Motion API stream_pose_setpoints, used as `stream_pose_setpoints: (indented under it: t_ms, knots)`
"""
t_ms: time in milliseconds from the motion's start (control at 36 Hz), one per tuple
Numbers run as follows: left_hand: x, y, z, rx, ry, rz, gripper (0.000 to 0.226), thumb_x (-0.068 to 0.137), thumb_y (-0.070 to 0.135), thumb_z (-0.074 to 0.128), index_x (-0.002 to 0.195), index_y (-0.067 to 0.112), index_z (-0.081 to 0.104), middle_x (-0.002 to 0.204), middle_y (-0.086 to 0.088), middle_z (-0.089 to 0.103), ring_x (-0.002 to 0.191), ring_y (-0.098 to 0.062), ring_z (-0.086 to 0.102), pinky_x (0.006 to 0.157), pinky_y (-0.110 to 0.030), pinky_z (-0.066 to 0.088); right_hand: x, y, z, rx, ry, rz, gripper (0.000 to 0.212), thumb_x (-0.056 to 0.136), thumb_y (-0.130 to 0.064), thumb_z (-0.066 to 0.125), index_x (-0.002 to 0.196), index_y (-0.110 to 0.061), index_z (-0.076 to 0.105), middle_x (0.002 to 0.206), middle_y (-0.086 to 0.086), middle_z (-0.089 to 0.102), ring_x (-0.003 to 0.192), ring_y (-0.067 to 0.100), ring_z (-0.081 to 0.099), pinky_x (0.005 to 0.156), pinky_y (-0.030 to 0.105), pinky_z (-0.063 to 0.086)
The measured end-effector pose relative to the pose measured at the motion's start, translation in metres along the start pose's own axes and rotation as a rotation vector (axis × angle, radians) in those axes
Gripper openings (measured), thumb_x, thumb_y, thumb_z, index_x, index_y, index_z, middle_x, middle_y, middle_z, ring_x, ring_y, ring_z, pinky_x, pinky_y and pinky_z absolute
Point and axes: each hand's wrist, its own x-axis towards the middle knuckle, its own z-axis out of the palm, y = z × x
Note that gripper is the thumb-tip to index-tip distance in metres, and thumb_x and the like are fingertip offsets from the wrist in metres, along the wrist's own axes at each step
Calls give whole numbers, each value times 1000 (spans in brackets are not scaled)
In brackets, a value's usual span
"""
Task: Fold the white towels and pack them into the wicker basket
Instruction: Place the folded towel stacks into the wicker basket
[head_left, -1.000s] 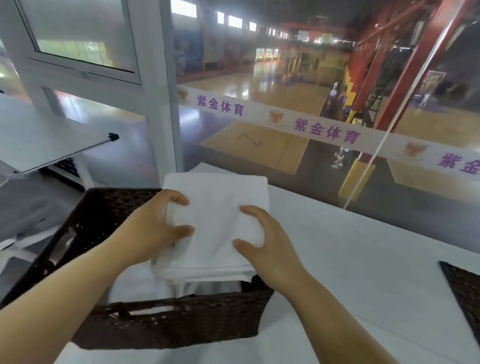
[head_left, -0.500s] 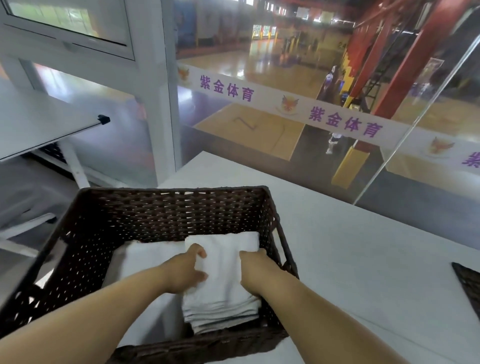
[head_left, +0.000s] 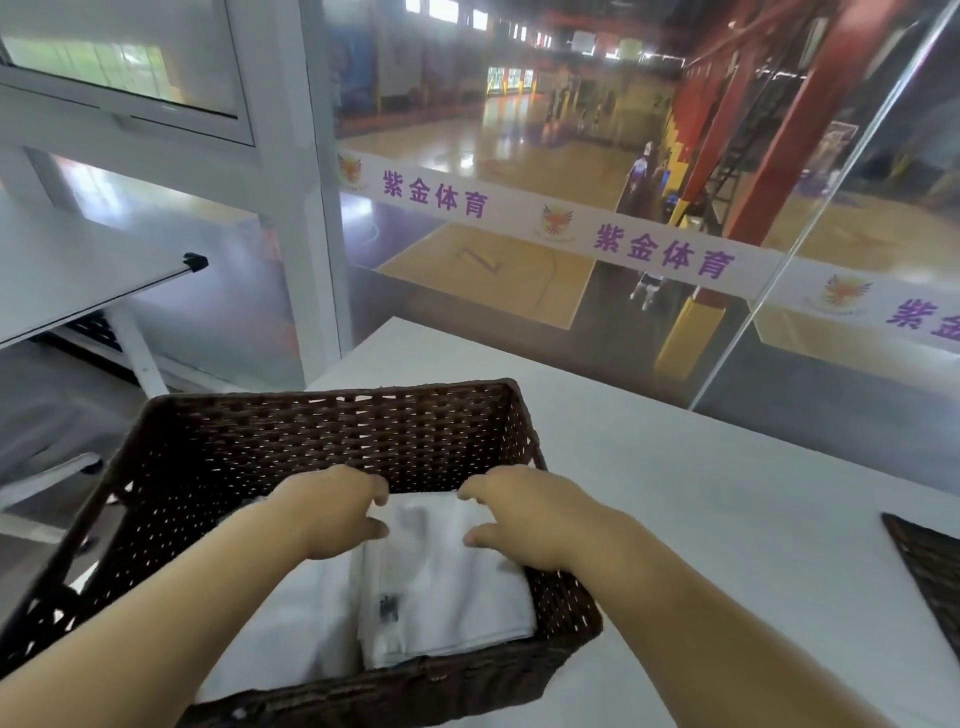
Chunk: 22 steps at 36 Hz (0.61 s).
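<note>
The main risk is the fold coming undone. The folded white towel (head_left: 447, 587) lies in the right half of the wicker basket (head_left: 332, 400), close against its right wall, with a second white towel (head_left: 291, 623) just beside it on the left. If a fingertip catches the top layer as the hands draw away, that layer could lift and the stack could fan open. It could also slump left onto its neighbour. The near edge of the folded towel seems to ride up against the near wall, so the stack may not be lying flat, and a later towel set on top could tilt. A hard push down at the far end could skew the layers too.

Both forearms reach in from the near side over the basket rim. The left hand (head_left: 332, 512) and right hand (head_left: 514, 512) sit at the far end of the folded towel, one at each corner. Each has loosely curled fingers, with the thumb held apart from them. Nothing shows pinched in either hand, and I cannot tell whether the thumbs touch the cloth. The basket stands on the white table (head_left: 727, 519).
</note>
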Motion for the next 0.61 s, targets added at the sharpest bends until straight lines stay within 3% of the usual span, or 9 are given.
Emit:
stream_pose_setpoints:
  t_ms: [111, 306, 472, 611]
  knots:
    - [-23, 25, -31, 41, 144, 65, 35, 91, 53, 47, 119, 33, 49, 112, 11, 56, 101, -13, 55, 84, -33, 48, -46, 12, -27, 11, 131, 14, 48, 93, -43, 53, 138, -31, 42, 132, -6, 51, 118, 17, 50, 95, 36, 44]
    - [-65, 103, -64, 55, 386, 201, 34, 92, 55, 43, 120, 36, 49, 113, 16, 53, 102, -8, 52, 87, -30, 47, -144, 69, -43, -42, 218, 228, 48, 93, -50, 50, 138, -36, 38, 136, -10, 48, 120, 13, 48, 98, 36, 43]
    - [-80, 194, -51, 71, 424, 309, 31, 92, 55, 43, 115, 37, 52, 106, 16, 57, 92, -5, 52, 77, -25, 44, -238, 137, -17, 11, 235, 417, 52, 90, -53, 52, 137, -39, 37, 135, -13, 48, 118, 11, 48, 98, 33, 42]
    - [-86, 287, -17, 72, 346, 373, 35, 93, 55, 42, 121, 35, 48, 118, 13, 54, 107, -10, 53, 88, -28, 44, -320, 192, 24, 57, 149, 551, 57, 91, -51, 54, 141, -34, 34, 139, -7, 45, 124, 15, 46, 100, 32, 40]
